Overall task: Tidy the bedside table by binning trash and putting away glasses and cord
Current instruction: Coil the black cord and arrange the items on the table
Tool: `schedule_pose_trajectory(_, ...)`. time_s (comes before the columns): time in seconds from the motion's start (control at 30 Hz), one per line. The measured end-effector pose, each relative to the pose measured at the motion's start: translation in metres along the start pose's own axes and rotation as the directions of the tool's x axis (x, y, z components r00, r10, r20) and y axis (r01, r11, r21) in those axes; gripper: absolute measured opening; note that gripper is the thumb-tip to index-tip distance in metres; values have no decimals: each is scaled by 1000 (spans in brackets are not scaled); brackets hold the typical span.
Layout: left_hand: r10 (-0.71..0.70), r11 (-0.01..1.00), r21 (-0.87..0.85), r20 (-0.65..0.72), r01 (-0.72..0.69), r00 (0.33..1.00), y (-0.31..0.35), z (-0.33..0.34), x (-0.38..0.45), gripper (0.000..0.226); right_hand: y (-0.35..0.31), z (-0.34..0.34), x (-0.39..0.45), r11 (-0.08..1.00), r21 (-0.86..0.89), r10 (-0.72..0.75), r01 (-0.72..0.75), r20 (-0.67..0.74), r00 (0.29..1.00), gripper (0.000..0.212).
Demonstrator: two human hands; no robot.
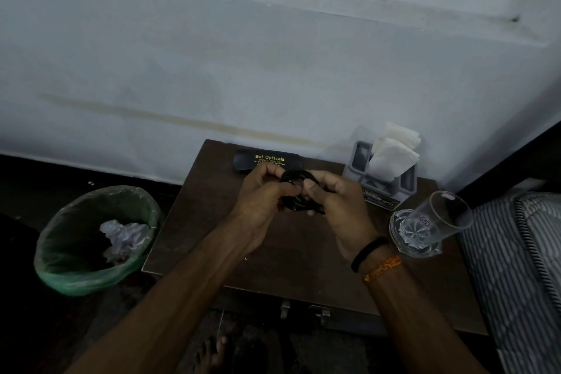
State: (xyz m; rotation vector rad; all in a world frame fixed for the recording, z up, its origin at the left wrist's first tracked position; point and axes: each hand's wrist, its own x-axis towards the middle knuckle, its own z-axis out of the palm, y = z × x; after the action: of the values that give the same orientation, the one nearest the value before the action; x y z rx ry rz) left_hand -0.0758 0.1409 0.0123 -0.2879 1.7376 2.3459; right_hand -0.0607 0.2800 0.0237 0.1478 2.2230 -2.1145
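— Starting with the biggest thing, what filled the view?

— A pale whitewashed wall, stained with a faint brownish streak, took up the upper half. Below it stood the dark brown wooden bedside table, its front edge partly covered by the person's forearms. At the right edge a grey striped mattress was cut off by the frame.

— And on the floor?

— A round bin lined with a green plastic bag stood just left of the table, with crumpled white paper inside. The floor around it was too dark to make out.

— What sat on the table itself?

— A grey plastic holder stuffed with white tissues stood at the back right corner. A clear drinking glass stood on a clear cut-glass dish at the right edge. A black glasses case with yellow lettering lay closed along the back edge; whether the glasses were in it could not be told.

— And the hands?

— Both were raised over the middle of the table. The left hand and the right hand, with a black band and an orange thread at the wrist, had their fingers curled round a bundled black cord, held between them. Most of the cord was hidden by the fingers, and its ends were hard to see in the dim light.
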Motion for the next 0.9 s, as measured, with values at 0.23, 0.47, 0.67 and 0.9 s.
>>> schedule_pose_trajectory(0.23,-160,985,-28,206,169,965,7,-11,-1,11,1,2,2,999,-27,-39,38,-56,998,23)
schedule_pose_trajectory(0.47,-181,901,-321,333,292,925,20,-15,-1,19,-5,0,6,987,157,-5,15,-62,998,24)
schedule_pose_trajectory(0.67,-122,958,-228,225,174,967,8,-12,2,19,-6,-6,5,959,281,35,-43,30,999,24)
schedule_pose_trajectory(0.9,-67,995,-74,-16,66,998,-1,-24,13,12,-5,-16,8,968,243,54,-61,37,998,19)
